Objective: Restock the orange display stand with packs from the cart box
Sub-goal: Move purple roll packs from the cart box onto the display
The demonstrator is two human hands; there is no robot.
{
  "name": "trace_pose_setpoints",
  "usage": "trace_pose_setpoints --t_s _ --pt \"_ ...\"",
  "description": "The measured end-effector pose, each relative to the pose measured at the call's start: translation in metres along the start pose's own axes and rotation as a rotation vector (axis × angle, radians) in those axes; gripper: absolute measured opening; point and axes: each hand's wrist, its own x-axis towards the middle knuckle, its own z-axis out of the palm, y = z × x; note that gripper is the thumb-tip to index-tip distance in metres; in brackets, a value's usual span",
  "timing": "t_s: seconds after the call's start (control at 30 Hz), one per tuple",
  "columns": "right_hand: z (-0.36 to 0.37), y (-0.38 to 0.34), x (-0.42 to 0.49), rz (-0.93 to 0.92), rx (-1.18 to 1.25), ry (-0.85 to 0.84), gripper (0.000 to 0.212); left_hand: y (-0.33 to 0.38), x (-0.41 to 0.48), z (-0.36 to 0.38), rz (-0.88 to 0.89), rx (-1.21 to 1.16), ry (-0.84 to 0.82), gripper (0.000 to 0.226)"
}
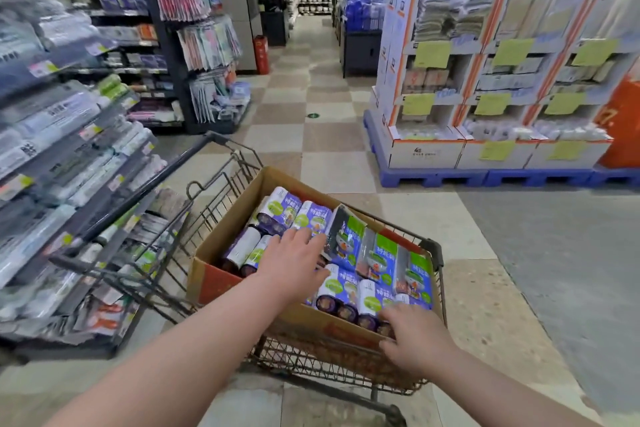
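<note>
A brown cardboard box [228,229] sits in a wire shopping cart [166,274] in front of me. It holds several purple, white and green roll packs [277,208] and flat purple-green packs [379,258] standing on edge. My left hand [291,262] reaches into the middle of the box, fingers spread and laid over the packs. My right hand [414,336] is at the near right corner, fingers curled onto a roll pack [367,302] by the box edge. The orange display stand [621,125] shows at the far right edge.
Angled shelves of packaged goods [62,156] run close along the left of the cart. White-and-orange carton displays [485,80] stand on blue pallets [433,178] to the right. A red fire extinguisher [261,54] stands down the checkered aisle.
</note>
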Motion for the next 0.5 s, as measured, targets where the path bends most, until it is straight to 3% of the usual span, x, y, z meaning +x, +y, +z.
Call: trace_pose_setpoints --t_s 0.37,0.5 --pt "-0.029 -0.006 0.083 0.251 0.081 0.073 0.049 -0.060 0.082 0.050 0.220 0.011 -0.176 0.062" --pt "-0.027 0.006 0.093 0.331 0.110 0.064 0.041 -0.058 0.103 0.070 0.290 0.017 -0.239 0.061"
